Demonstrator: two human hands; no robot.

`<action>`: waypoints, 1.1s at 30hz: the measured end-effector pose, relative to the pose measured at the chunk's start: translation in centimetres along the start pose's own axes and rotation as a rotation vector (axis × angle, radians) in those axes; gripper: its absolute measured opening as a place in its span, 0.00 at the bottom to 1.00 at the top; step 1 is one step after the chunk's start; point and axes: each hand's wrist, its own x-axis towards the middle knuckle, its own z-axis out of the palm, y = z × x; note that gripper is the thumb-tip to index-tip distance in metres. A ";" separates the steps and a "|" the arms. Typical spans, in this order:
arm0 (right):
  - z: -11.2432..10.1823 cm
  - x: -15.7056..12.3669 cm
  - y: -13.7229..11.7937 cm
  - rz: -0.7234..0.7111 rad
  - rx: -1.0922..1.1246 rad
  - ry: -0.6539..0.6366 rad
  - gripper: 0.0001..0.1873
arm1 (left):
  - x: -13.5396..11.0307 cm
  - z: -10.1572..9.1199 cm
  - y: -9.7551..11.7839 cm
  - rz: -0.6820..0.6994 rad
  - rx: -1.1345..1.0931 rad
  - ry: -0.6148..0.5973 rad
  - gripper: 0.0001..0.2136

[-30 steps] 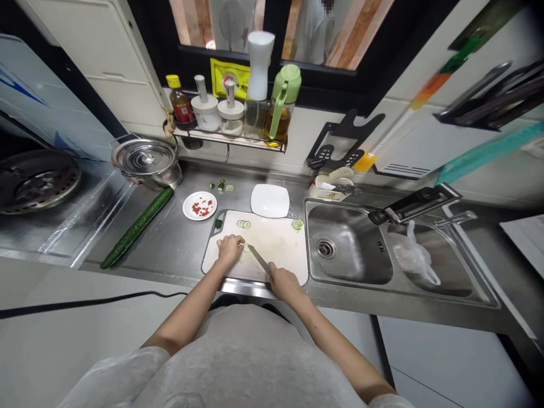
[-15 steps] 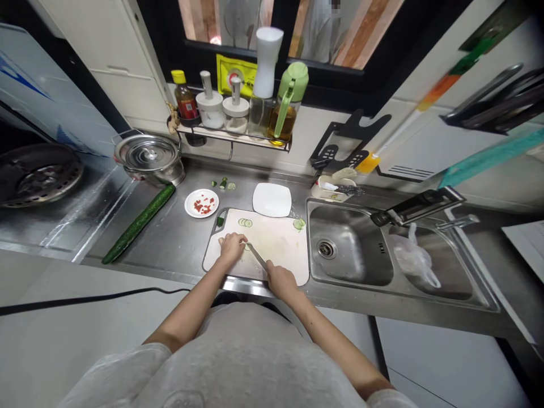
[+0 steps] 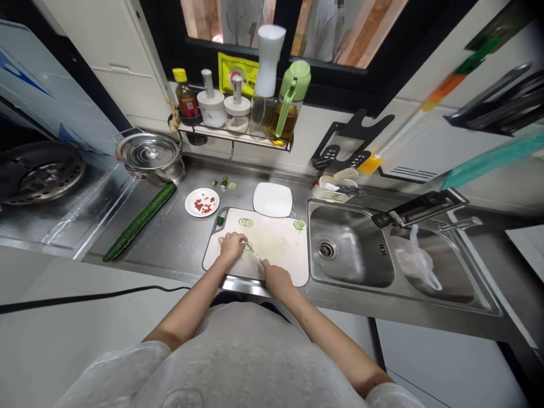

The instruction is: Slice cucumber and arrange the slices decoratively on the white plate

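Observation:
On the white cutting board, my left hand is closed, its fingertips on the edge of a thin cucumber slice. My right hand grips a small knife by its handle, which the fingers cover. The blade points up and left, its tip at the slice, and looks narrow from above. Overlapping cucumber slices lie at the board's upper left. More cucumber pieces sit at its upper right corner. A dark green cucumber chunk rests by the board's handle.
Beyond the board stand a white square plate and a round plate with red bits. A whole cucumber lies left, near a lidded steel pot. To the right is a sink; a condiment rack hangs behind.
The knife has turned in my right hand, so its blade shows narrower, and that hand has shifted slightly left. My left hand stays at the cucumber slice.

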 end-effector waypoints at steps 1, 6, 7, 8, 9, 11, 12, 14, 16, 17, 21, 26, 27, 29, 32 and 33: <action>-0.1 0.0 -0.1 0.001 -0.005 -0.001 0.19 | 0.0 0.0 0.0 0.001 0.001 0.000 0.09; -0.7 -0.3 -0.2 -0.010 -0.029 -0.017 0.20 | 0.1 -0.3 0.1 0.006 0.008 -0.006 0.09; -0.8 -0.4 -0.1 -0.016 -0.031 -0.017 0.20 | 0.1 -0.3 0.2 0.005 0.007 -0.011 0.09; -0.8 -0.5 0.0 -0.022 -0.031 -0.016 0.20 | 0.1 -0.3 0.2 0.004 0.006 -0.015 0.09; -0.9 -0.6 0.1 -0.025 -0.029 -0.016 0.20 | 0.1 -0.3 0.2 0.003 0.005 -0.019 0.09; -0.9 -0.8 0.3 -0.025 -0.023 -0.022 0.19 | 0.1 -0.4 0.3 0.001 0.003 -0.019 0.09; -0.9 -0.9 0.4 -0.021 -0.023 -0.026 0.19 | 0.1 -0.4 0.3 0.002 0.003 -0.016 0.09; -0.8 -1.1 0.6 -0.009 -0.027 -0.034 0.19 | 0.0 -0.3 0.4 0.006 0.006 -0.011 0.10; -0.5 -1.3 0.7 0.002 -0.035 -0.038 0.19 | -0.1 -0.4 0.5 0.013 0.014 -0.009 0.11; -0.3 -1.4 0.8 0.004 -0.039 -0.039 0.19 | -0.2 -0.4 0.5 0.014 0.020 -0.007 0.11; 0.6 -2.1 1.5 0.001 -0.046 -0.045 0.19 | -0.4 -0.4 0.7 0.019 0.044 0.001 0.10; 1.6 -2.7 2.7 0.016 -0.001 -0.057 0.17 | -0.9 0.1 1.1 0.035 0.080 0.014 0.09; 1.7 -2.8 3.0 0.014 0.019 -0.051 0.16 | -0.9 0.2 1.3 0.034 0.083 0.019 0.09; 2.1 -2.8 3.6 0.001 0.057 -0.026 0.14 | -1.1 0.3 1.6 0.030 0.081 0.025 0.08; 2.7 -2.8 4.5 0.019 0.120 0.032 0.13 | -1.5 0.3 2.1 0.039 0.059 0.024 0.07; 2.9 -2.7 4.8 0.041 0.148 0.051 0.13 | -1.7 0.2 2.3 0.047 0.047 0.024 0.07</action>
